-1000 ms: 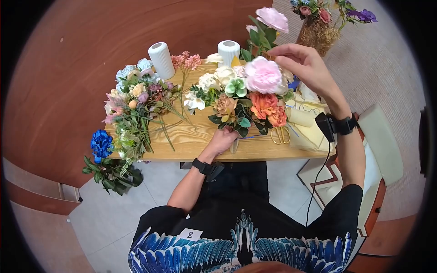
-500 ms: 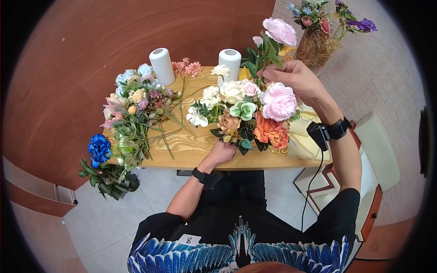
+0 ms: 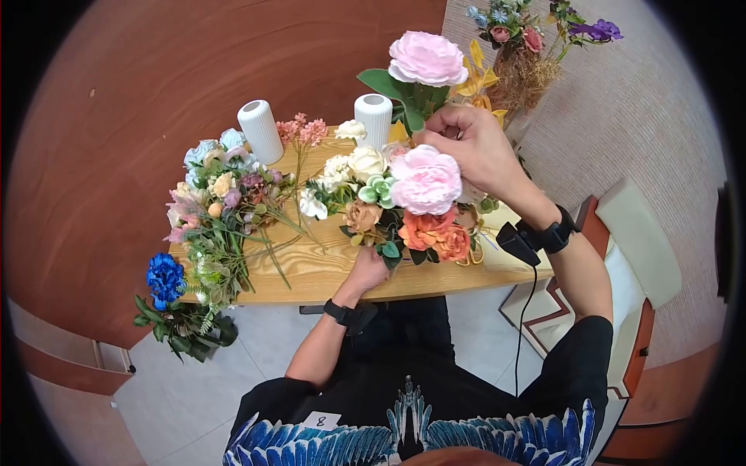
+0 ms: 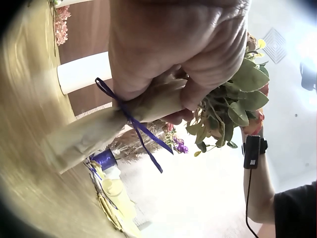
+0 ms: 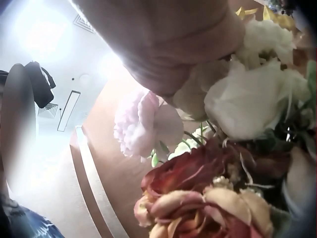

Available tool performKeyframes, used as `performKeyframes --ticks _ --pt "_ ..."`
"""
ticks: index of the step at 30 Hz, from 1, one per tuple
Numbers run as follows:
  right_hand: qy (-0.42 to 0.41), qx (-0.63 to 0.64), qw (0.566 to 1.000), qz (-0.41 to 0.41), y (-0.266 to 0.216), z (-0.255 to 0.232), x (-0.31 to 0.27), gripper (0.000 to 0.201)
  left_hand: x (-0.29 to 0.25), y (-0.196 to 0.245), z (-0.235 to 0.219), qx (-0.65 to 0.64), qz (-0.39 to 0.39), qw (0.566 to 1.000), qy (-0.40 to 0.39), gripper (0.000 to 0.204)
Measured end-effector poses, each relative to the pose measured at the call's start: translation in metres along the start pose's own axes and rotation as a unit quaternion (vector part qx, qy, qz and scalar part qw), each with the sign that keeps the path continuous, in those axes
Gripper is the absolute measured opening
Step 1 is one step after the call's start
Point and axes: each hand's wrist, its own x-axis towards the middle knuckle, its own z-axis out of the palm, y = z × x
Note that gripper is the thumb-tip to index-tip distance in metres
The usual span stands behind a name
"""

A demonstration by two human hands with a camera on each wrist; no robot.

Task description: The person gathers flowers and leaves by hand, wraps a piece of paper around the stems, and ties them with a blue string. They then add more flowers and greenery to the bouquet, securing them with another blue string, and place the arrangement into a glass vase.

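Observation:
My left hand (image 3: 367, 272) grips the pale wrapped stems (image 4: 163, 101) of a bouquet; a purple ribbon (image 4: 141, 130) is tied around the wrap below the fingers. The bouquet holds a large pink peony (image 3: 427, 180), orange flowers (image 3: 437, 233), a tan rose (image 3: 363, 216), cream roses (image 3: 366, 162) and a green succulent (image 3: 376, 190). Above it, my right hand (image 3: 480, 151) has its fingers curled and pinches just under a taller pink peony (image 3: 427, 58) with broad green leaves. That peony's lower stem is hidden behind the hand and blooms.
Two white ribbed vases (image 3: 260, 132) (image 3: 374, 121) stand at the table's back. Loose flowers (image 3: 233, 194) lie on the left, with a blue flower (image 3: 165, 279) at the edge. Yellow wrapping paper (image 3: 505, 252) and gold scissors (image 3: 471, 255) are on the right; a straw-wrapped arrangement (image 3: 524, 74) stands behind.
The right hand has moved left and in over the bouquet, its fingers more curled. The taller peony has shifted left and turned its bloom toward the head camera. The left hand keeps its grip.

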Motion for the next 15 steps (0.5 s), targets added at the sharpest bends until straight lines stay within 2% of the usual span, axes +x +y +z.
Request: performKeyframes --ticks 1,2,4,5,7,8,10,11,13,15 --pt "0.016 -0.022 0.999 -0.024 -0.001 0.001 0.0 0.032 0.007 -0.016 0.0 -0.02 0.039 0.999 -0.004 0.037" --pt "0.033 -0.043 0.997 -0.049 -0.003 0.002 0.0 0.032 0.01 -0.019 0.003 -0.019 0.038 0.999 -0.006 0.037" --pt "0.022 -0.086 0.994 -0.069 -0.019 -0.009 -0.002 0.031 0.014 -0.025 0.01 -0.127 0.168 0.977 0.029 0.036" --pt "0.039 -0.084 0.991 -0.093 -0.024 -0.019 -0.003 0.03 0.015 -0.027 0.003 -0.131 0.123 0.984 -0.02 0.04" --pt "0.105 -0.084 0.978 -0.161 -0.026 -0.039 -0.011 0.025 0.017 -0.031 0.002 -0.176 0.118 0.977 -0.011 0.04" --pt "0.105 -0.083 0.978 -0.163 -0.02 -0.047 -0.015 0.025 0.018 -0.031 0.0 -0.222 0.117 0.968 -0.001 0.04" --pt "0.233 -0.065 0.955 -0.175 -0.005 -0.06 -0.024 0.023 0.016 -0.03 -0.003 -0.209 0.117 0.971 0.011 0.037" --pt "0.232 -0.064 0.955 -0.175 0.004 -0.061 -0.029 0.023 0.016 -0.032 -0.004 -0.237 0.109 0.965 -0.004 0.036" --pt "0.192 0.068 0.979 -0.031 0.028 -0.059 -0.038 0.023 0.017 -0.03 -0.002 -0.279 0.101 0.955 -0.019 0.036" --pt "0.2 0.092 0.975 -0.013 0.051 -0.055 -0.047 0.024 0.017 -0.031 0.0 -0.271 0.122 0.955 -0.011 0.035"
